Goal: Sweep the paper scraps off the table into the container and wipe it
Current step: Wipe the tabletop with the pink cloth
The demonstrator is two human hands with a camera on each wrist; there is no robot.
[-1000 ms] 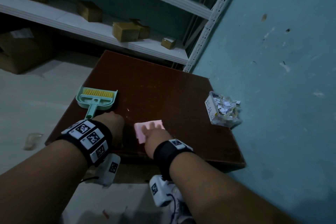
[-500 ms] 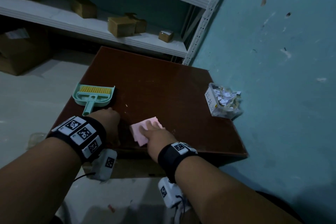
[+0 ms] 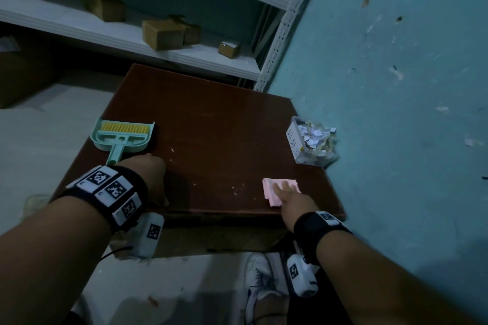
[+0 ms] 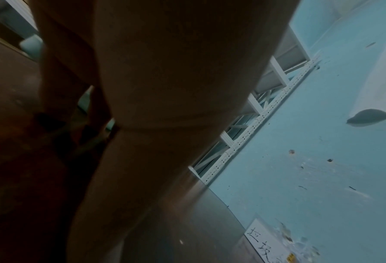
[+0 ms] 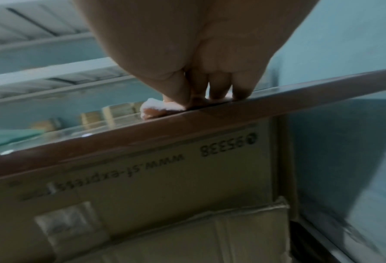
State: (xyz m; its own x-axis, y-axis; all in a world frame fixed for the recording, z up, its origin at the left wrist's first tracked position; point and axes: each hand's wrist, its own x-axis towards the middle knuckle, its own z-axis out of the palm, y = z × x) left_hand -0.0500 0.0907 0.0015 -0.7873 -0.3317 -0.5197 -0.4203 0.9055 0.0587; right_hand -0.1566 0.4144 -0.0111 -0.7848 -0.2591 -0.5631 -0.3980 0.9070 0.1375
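Observation:
My right hand [image 3: 286, 190] presses flat on a pink cloth [image 3: 269, 188] near the front right corner of the brown table [image 3: 211, 113]. In the right wrist view its fingers [image 5: 219, 89] push the cloth [image 5: 152, 108] down just behind the table's front edge [image 5: 187, 124]. A clear container [image 3: 311, 144] full of paper scraps stands at the right edge by the wall. My left hand [image 3: 151, 169] rests on the table front left, holding nothing, next to the handle of a green dustpan with a yellow brush [image 3: 124, 136]. A few tiny scraps [image 3: 172, 150] remain on the table.
A blue wall [image 3: 396, 113] runs close along the table's right side. White shelving [image 3: 184, 55] with cardboard boxes stands behind the table. A cardboard box [image 5: 142, 178] sits under the table. My white shoe [image 3: 260, 280] is on the floor below.
My right hand has slid the pink cloth to the right along the front of the table, from the middle to near the right corner. The left hand has stayed put.

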